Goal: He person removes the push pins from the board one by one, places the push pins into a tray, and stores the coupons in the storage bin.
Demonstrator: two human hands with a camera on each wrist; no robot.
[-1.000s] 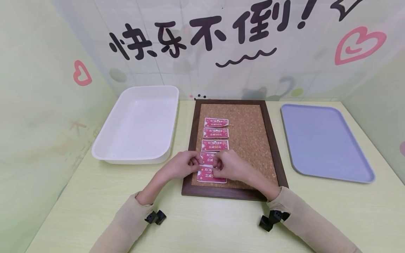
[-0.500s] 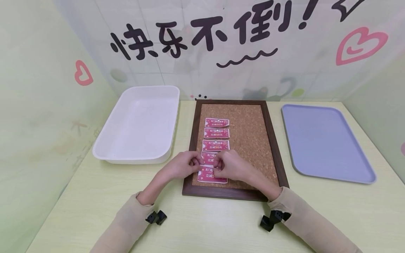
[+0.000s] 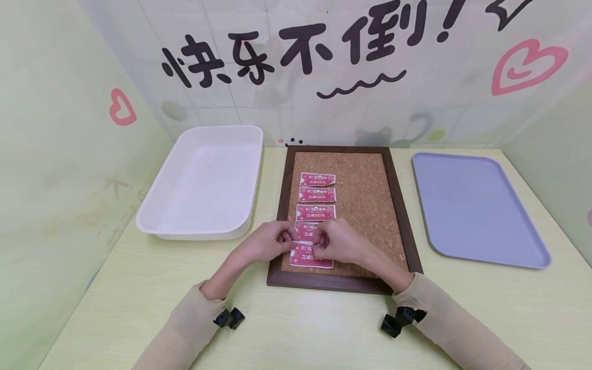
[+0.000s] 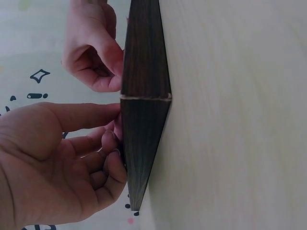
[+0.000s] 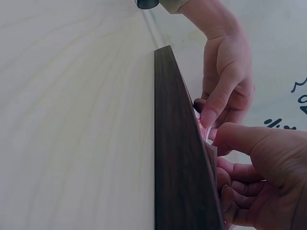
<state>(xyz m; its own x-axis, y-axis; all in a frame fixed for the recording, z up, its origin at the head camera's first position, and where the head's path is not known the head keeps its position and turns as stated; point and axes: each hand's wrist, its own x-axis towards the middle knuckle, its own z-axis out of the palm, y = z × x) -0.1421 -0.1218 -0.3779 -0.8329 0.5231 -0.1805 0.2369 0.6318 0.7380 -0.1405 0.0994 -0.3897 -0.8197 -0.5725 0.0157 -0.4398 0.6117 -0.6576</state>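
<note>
Red-and-white paper coupons lie in a column on the left half of a cork board (image 3: 363,205) with a dark wooden frame. Small white pins show near the top edges of the upper ones. My left hand (image 3: 270,240) holds the left end of the lowest coupon (image 3: 311,257) at its top edge, fingers curled. Opposite it, my right hand (image 3: 342,241) pinches the same edge near the middle and covers part of the coupon above. A lifted paper edge (image 5: 212,155) shows by the right thumb in the right wrist view. Whether a pin sits between the right fingers is hidden.
To the left stands a deep white tray (image 3: 196,226) on the pale wooden table (image 3: 296,329). A flat blue-grey tray (image 3: 476,205) lies to the right of the board. Printed walls close off the back and sides.
Both hands stay at the lowest coupon, with barely any finger movement. The whole head view has shifted very slightly.
</note>
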